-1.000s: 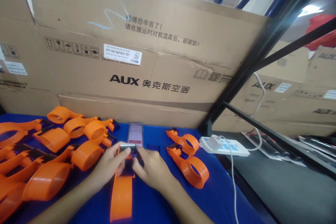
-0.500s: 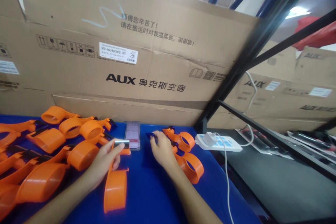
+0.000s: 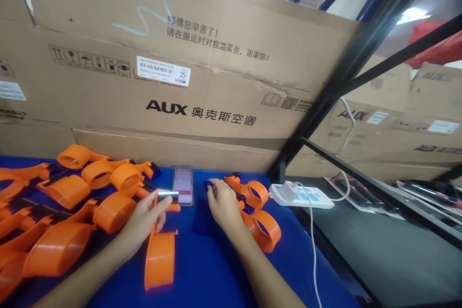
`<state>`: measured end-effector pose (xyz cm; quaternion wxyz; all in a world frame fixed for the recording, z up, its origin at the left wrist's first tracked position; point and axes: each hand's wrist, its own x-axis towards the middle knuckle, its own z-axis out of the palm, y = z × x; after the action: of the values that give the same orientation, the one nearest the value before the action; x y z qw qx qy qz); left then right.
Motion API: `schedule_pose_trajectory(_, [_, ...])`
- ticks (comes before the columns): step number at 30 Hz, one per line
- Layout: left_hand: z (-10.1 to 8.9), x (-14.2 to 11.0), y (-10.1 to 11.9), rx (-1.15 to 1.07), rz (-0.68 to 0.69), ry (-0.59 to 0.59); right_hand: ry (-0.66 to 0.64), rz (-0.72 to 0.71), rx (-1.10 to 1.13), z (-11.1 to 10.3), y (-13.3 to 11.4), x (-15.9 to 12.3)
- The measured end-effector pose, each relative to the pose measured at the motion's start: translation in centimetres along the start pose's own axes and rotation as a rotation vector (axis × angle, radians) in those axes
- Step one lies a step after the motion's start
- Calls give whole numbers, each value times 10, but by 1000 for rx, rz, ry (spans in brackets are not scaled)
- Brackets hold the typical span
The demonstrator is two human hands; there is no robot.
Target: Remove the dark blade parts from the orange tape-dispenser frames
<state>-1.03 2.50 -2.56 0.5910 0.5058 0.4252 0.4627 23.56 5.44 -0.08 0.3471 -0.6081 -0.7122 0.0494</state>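
My left hand [image 3: 146, 216] is closed around an orange plastic tape dispenser [image 3: 159, 262]. Its empty ring hangs down below the fingers, and a dark, shiny strip shows at the top beside my thumb. My right hand [image 3: 224, 206] is over the blue table, fingers pinched together by a small dark blue piece [image 3: 208, 184]; most of that piece is covered, so I cannot make out what it is. Just right of this hand lie more orange dispensers [image 3: 266, 228], partly behind the wrist.
A heap of similar orange dispensers [image 3: 59, 250] covers the left of the blue table [image 3: 202, 269]. A phone [image 3: 183, 186] lies between my hands. At the right are a white power strip [image 3: 317, 197] with cables and a black metal frame [image 3: 310, 106]. A cardboard box [image 3: 108, 110] stands behind.
The view has shifted very slightly. Both hands keep nearly the same place and grip, and the left hand still holds the tape dispenser.
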Motion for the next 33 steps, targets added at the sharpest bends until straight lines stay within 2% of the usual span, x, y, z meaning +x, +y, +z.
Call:
schedule_pose_trajectory(7, [0, 2, -5, 1, -3, 20, -4, 26, 39, 21, 12, 9])
schedule_pose_trajectory(11, [0, 1, -3, -8, -8, 16, -40, 35, 33, 24, 13, 17])
schedule_pose_trajectory(16, [1, -2, 2, 8, 0, 24, -101, -4, -27, 9, 5, 8])
schedule_pose_trajectory(20, [2, -3, 3, 38, 8, 20, -172, -15, -120, -6, -14, -11])
schedule_pose_trajectory(25, [2, -3, 1, 66, 6, 19, -512, -10, -417, -25, -34, -23])
schedule_pose_trajectory(27, [4, -4, 1, 86, 7, 23, -558, -17, -439, -34, -34, -23])
schedule_pose_trajectory(33, [9, -6, 4, 87, -6, -21, -583, 1, -439, -49, -20, -17])
